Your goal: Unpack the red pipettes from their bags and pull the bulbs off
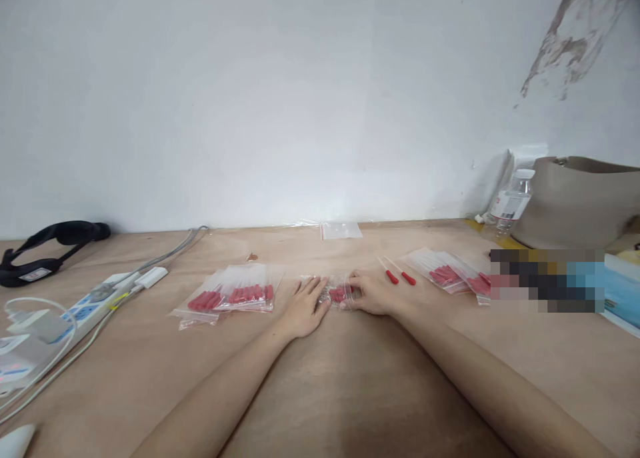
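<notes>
Both hands touch a clear bag — red pieces inside.

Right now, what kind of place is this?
It looks like a simple work table against a white wall, maybe in a small workshop or a home. The clues are the clear bags with red pieces inside and the power strip.

1. Two hands, centre.
2. One clear bag between them; the overlapping bags in two piles, centre-left and centre-right, cannot be counted.
3. Two loose red-ended sticks, right of centre.
4. One bottle, right.
5. One power strip, left.
</notes>
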Available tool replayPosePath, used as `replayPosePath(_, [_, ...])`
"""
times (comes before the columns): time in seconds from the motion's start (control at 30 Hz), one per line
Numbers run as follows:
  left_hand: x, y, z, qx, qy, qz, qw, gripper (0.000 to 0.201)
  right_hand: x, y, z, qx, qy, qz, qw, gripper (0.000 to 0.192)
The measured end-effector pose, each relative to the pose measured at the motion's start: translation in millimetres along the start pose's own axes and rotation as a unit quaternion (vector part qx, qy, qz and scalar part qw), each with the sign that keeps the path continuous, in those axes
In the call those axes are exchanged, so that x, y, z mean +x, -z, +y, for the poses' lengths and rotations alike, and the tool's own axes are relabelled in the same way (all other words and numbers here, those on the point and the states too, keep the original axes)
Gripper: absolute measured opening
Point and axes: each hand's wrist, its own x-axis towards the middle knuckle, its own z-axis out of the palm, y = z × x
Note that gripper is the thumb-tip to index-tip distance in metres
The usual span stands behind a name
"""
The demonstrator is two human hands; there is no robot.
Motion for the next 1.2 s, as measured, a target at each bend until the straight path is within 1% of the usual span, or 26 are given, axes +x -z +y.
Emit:
replayPosePath(0.1, [0, -1.1, 0, 0.000, -0.005, 0.004, 1.000, 0.054, 2, -2, -2, 0.029, -0.050, 0.006, 0.998, 0.024])
replayPosePath(0.17, [0, -1.7, 0, 0.003, -0.008, 0.005, 1.000, 0.054, 2, -3, -2, 0.039, -0.068, 0.013, 0.997, 0.024])
replayPosePath(0.23, [1, -1.8, 1, 0.003, -0.011, 0.007, 1.000, 0.054, 2, -3, -2, 0.041, -0.075, 0.022, 0.996, 0.024])
replayPosePath(0.37, [0, -0.9, 2, -0.005, -0.018, 0.010, 1.000, 0.054, 0, 2, 0, 0.042, -0.088, 0.039, 0.994, 0.015])
replayPosePath(0.43, [0, -0.6, 3, -0.004, -0.017, 0.008, 1.000, 0.055, -1, 4, 1, 0.038, -0.083, 0.037, 0.995, 0.019])
replayPosePath(0.53, [0, -0.7, 2, 0.004, -0.015, 0.001, 1.000, 0.054, -2, 5, 0, 0.015, -0.086, 0.026, 0.996, 0.030])
replayPosePath(0.57, [0, -0.9, 2, 0.006, -0.016, -0.001, 1.000, 0.054, -2, 4, -1, 0.008, -0.091, 0.022, 0.996, 0.029])
replayPosePath(0.7, [0, -1.0, 2, 0.009, -0.016, -0.006, 1.000, 0.053, 1, 2, -1, -0.001, -0.097, 0.001, 0.995, 0.013])
replayPosePath(0.77, [0, -0.4, 2, 0.010, -0.015, -0.008, 1.000, 0.054, 2, 2, 2, -0.006, -0.101, 0.002, 0.995, 0.013])
replayPosePath(0.93, [0, 1.3, 3, 0.004, -0.008, -0.013, 1.000, 0.054, -2, 10, 13, 0.019, -0.122, 0.030, 0.992, 0.019])
replayPosePath(1.07, [0, 1.4, 3, 0.004, 0.017, 0.006, 1.000, 0.051, -4, 18, 19, 0.045, -0.119, 0.036, 0.991, 0.025])
replayPosePath(1.2, [-1, 3.5, 6, 0.028, 0.073, 0.037, 0.996, 0.047, -4, 20, 27, 0.064, -0.127, 0.070, 0.987, 0.016])
